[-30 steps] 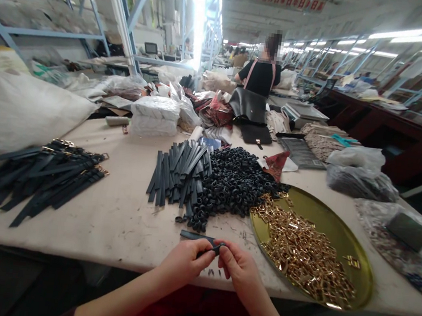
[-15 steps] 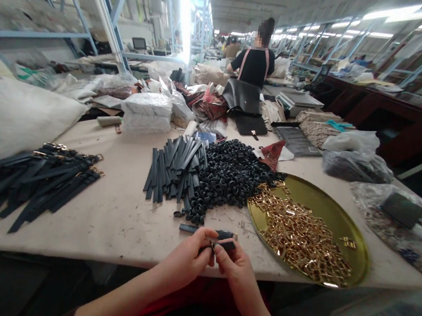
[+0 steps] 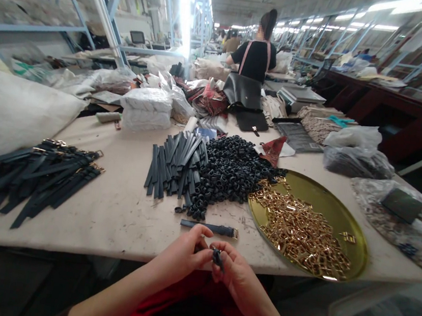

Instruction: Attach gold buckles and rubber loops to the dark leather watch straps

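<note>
Close to the table's front edge, my left hand [image 3: 190, 250] and my right hand [image 3: 234, 268] meet around a small dark leather strap [image 3: 217, 257]. Both hands are closed in a pinch on it, and the fingers cover most of it. Just beyond my fingers lies a dark strap with a gold buckle [image 3: 221, 230]. Farther back are a pile of plain dark straps [image 3: 177, 164] and a heap of small dark loops [image 3: 232, 171]. To the right, a round gold tray [image 3: 334, 206] carries a mound of gold buckles [image 3: 301, 233].
Buckled dark straps [image 3: 40, 173] lie piled at the left beside a big white sack [image 3: 12, 113]. A wrapped white bundle [image 3: 146, 110], a black bag [image 3: 244, 93] and plastic bags [image 3: 359, 156] stand farther back. A co-worker [image 3: 256, 58] faces away beyond the table.
The dark strap in my hands has turned from lying out to the right to pointing down toward me. My right hand has turned and dropped slightly, uncovering the buckled strap on the table.
</note>
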A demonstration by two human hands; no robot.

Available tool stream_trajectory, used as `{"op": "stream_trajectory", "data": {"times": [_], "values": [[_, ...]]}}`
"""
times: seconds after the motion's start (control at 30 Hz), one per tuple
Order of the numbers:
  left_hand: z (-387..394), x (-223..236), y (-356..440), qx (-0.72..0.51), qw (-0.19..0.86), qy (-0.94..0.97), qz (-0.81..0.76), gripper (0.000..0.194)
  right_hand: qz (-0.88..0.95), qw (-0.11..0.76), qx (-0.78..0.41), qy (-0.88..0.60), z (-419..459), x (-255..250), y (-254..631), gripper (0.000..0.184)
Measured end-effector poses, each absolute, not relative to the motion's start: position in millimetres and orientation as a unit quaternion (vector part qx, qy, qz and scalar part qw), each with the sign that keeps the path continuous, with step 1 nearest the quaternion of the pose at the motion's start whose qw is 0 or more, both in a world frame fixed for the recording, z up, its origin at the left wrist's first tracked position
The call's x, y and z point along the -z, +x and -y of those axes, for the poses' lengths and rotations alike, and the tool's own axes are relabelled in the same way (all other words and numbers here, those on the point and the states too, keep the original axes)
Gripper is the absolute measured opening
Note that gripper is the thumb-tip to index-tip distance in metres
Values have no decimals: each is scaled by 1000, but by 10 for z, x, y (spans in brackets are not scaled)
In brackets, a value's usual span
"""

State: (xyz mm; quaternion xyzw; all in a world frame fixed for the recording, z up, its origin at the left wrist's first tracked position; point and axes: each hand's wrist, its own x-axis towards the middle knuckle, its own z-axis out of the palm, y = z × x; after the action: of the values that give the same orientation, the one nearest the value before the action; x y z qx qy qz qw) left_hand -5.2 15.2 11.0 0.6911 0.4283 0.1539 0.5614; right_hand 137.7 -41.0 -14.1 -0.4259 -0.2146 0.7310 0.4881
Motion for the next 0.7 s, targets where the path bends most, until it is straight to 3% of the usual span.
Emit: {"op": "stream_trajectory", "data": {"times": [0.17,0.3,0.57,0.7], "values": [[-170,-123,-61,-107,498,726,-463,28,220,478,-748,-405,429,165,1399,34],[-159,-128,-63,-79,523,717,-454,27,252,478,-723,-431,438,196,1418,34],[-96,-160,-91,-124,569,687,-434,18,398,474,-511,-597,390,306,1409,30],[-101,-60,-86,-115,592,655,-455,19,399,470,-520,-591,402,358,1422,26]]}}
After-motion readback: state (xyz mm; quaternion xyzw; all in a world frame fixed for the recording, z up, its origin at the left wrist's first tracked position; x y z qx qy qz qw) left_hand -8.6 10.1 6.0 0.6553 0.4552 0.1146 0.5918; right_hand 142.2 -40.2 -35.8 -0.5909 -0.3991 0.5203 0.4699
